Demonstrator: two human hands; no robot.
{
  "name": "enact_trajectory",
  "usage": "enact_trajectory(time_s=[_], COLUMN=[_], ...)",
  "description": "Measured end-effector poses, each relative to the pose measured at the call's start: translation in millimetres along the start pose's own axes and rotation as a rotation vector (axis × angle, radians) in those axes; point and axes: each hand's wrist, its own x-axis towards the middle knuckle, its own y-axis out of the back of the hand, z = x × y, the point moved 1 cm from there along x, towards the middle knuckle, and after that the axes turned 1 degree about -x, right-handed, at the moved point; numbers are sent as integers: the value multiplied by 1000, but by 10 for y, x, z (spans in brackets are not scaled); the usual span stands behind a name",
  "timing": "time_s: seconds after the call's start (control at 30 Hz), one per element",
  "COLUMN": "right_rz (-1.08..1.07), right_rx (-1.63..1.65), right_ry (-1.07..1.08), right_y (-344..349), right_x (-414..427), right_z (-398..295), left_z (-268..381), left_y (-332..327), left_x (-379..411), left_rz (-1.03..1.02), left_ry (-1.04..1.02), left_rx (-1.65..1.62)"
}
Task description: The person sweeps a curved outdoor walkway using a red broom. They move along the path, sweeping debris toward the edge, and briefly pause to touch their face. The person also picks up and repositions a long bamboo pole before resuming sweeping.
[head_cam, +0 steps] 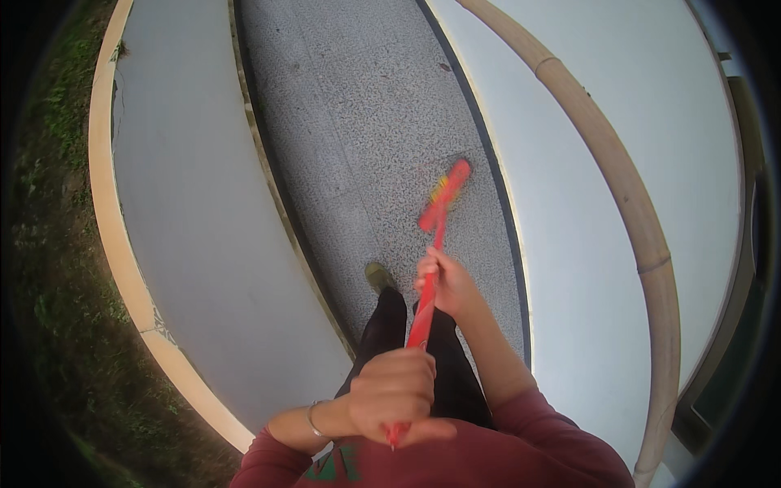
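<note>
A broom with a red head [450, 190] and some yellow bristles rests on the speckled grey floor [378, 134], slightly blurred. Its red handle [425, 317] runs back towards my body. My left hand [395, 390], with a bracelet at the wrist, is closed around the top end of the handle, near my waist. Lower down the handle, closer to the broom head, my right hand [444, 283] grips it too. An olive-green shoe [379, 277] shows on the floor left of the handle; the other foot is hidden behind my right hand and arm.
A low grey wall [201, 201] with a tan top edge [105, 183] bounds the floor on the left, with grass [55, 256] beyond. To the right stands a white wall [567, 201], crossed by a long bamboo pole [622, 183]. A dry leaf [444, 67] lies farther up the floor.
</note>
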Motion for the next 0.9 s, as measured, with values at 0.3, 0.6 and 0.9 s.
enact_trajectory(time_s=[0.3,0.6,0.9], right_rz=[634,189,-346], right_rx=[13,-223,-217], right_ry=[43,206,133], right_y=[1699,-1891,-2969], right_x=[996,3190,3119], right_z=[-828,-2299,-2278], left_z=[-2273,-1886,-1577], left_y=[214,1931,1544], left_x=[349,2894,2578], left_rz=[476,682,124], left_ry=[766,193,-185], left_rx=[-333,-166,565])
